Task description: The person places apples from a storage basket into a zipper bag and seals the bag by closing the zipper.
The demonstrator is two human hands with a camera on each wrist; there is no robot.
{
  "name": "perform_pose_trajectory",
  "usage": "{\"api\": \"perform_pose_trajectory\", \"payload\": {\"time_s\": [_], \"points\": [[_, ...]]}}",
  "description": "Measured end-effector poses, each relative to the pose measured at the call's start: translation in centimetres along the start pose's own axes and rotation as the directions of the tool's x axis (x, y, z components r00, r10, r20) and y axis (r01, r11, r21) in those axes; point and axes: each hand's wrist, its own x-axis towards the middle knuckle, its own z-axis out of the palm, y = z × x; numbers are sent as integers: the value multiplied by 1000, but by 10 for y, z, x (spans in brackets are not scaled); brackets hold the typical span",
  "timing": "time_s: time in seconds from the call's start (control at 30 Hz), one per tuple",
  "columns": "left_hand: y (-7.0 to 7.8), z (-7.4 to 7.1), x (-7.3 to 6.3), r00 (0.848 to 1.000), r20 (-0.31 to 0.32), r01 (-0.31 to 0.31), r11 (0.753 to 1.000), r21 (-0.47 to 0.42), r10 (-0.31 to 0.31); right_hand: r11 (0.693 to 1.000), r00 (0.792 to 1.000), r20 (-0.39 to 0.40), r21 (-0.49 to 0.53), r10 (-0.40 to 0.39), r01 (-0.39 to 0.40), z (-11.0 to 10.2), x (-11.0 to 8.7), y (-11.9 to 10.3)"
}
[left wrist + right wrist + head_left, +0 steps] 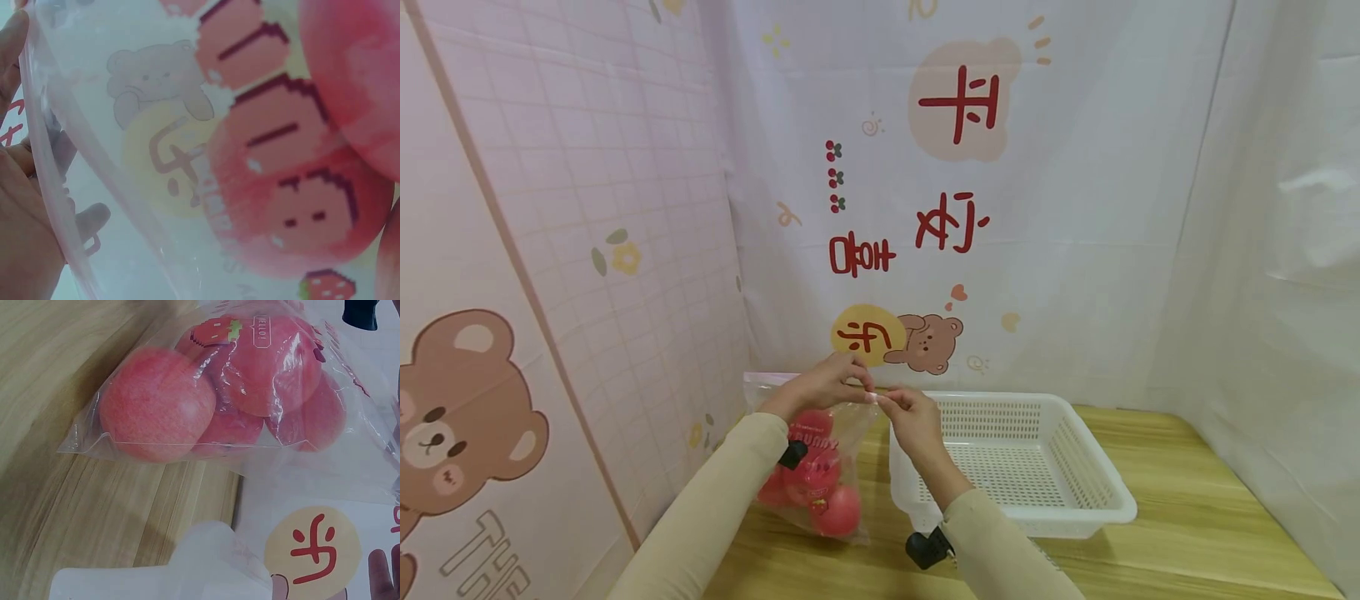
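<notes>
A clear printed plastic bag [853, 462] with several red apples [156, 403] inside hangs upright over the table's left part. At its top right corner, the left hand [831, 385] pinches the bag's upper edge between thumb and fingers. The right hand [917, 421] meets it there, its thumb and forefinger pinching the same corner, where a small pale piece shows between the fingertips. In the left wrist view the bag's plastic [181, 250] fills most of the picture, with pink pixel prints over the fruit.
A white perforated basket [1000, 525] stands on the wooden table [1172, 500], right of the bag and partly behind the right forearm. Printed cloth walls [1075, 208] enclose the table at the back and sides.
</notes>
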Motion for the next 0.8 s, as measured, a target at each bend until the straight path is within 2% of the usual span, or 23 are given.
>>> {"api": "perform_pose_trajectory", "payload": {"time_s": [0.33, 0.6, 0.8], "points": [[-4, -4, -7, 997, 0, 83, 996, 22, -83, 1000, 999, -32, 2, -8, 8, 0, -1, 0], [-14, -8, -13, 988, 11, 152, 988, -7, -152, 999, 998, -47, -9, -38, 38, 0, -1, 5], [-27, -13, -20, 989, 13, 146, 989, -39, -145, 999, 998, -53, -9, -33, 33, 0, 1, 8]]}}
